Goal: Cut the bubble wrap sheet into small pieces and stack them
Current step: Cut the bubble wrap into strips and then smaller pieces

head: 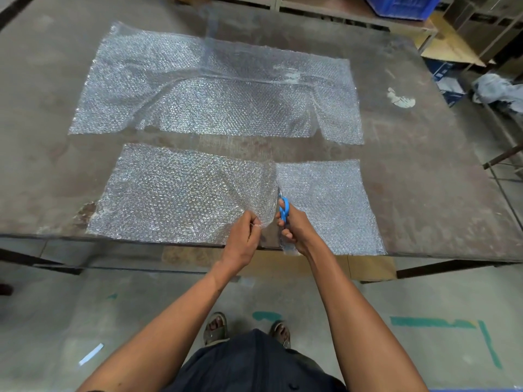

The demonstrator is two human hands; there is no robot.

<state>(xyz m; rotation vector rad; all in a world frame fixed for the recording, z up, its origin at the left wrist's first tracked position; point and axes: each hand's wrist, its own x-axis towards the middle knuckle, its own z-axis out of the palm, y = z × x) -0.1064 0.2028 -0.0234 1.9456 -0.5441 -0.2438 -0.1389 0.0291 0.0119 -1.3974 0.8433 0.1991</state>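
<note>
A near strip of bubble wrap [181, 193] lies along the front edge of the table [424, 165]. It is split by a cut running from the near edge to about halfway; a right part [334, 199] lies flat. My left hand [243, 239] pinches the raised cut edge of the left part. My right hand [297, 230] grips blue-handled scissors [283, 209], blades pointing away from me inside the cut. A large, partly folded bubble wrap sheet [215, 89] lies farther back on the table.
A white scrap [400, 98] lies on the table at the right. Beyond the far edge stand a blue crate [404, 5], shelving and cardboard [450, 49]. A metal frame [501, 157] and crumpled plastic [495, 90] sit right of the table. My feet [246, 328] stand on the floor.
</note>
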